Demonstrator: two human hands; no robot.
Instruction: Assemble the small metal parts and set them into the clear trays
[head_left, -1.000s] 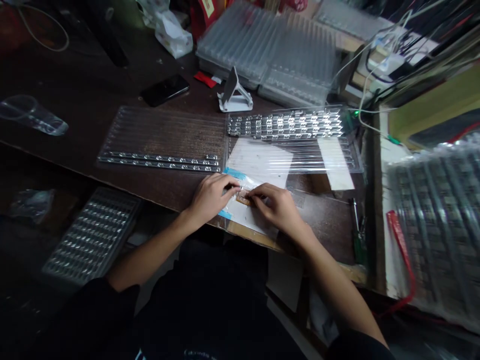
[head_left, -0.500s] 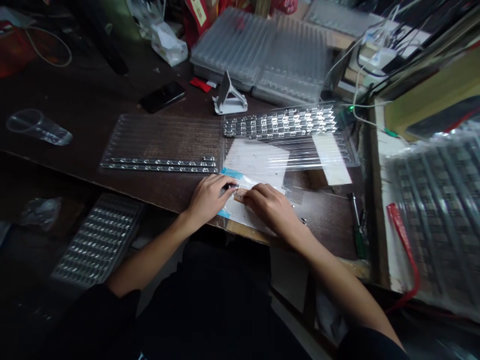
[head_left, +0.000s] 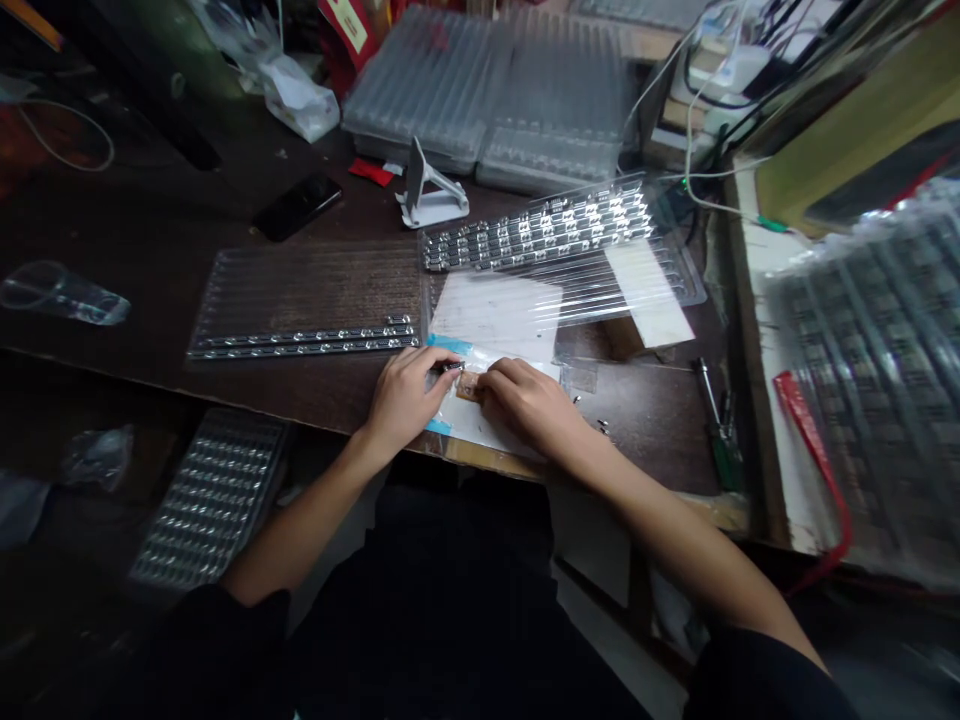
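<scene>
My left hand (head_left: 399, 402) pinches a small dark-and-silver connector (head_left: 452, 367) between thumb and forefinger. My right hand (head_left: 531, 402) is closed beside a small orange-brown block (head_left: 469, 386), its fingertips at the block's right end; whatever they hold is hidden. The block rests on a white sheet (head_left: 499, 310) with blue tape (head_left: 450, 345) along its left side. Left of the sheet lies a clear ribbed tray (head_left: 307, 285) with two rows of similar connectors along its near edge. Another clear tray (head_left: 585, 290) behind my hands carries several connector rows on its far part.
A white phone stand (head_left: 435, 205) and a black phone (head_left: 298, 207) are farther back, before stacked clear trays (head_left: 420, 85). A plastic cup (head_left: 64, 292) lies at far left. A green-handled screwdriver (head_left: 724, 450) lies at right, near tiny metal bits (head_left: 603, 427). A filled tray (head_left: 210, 500) sits below the table.
The camera view has shifted and turned slightly. Both hands stay close together at the block, with the connector still in my left fingers.
</scene>
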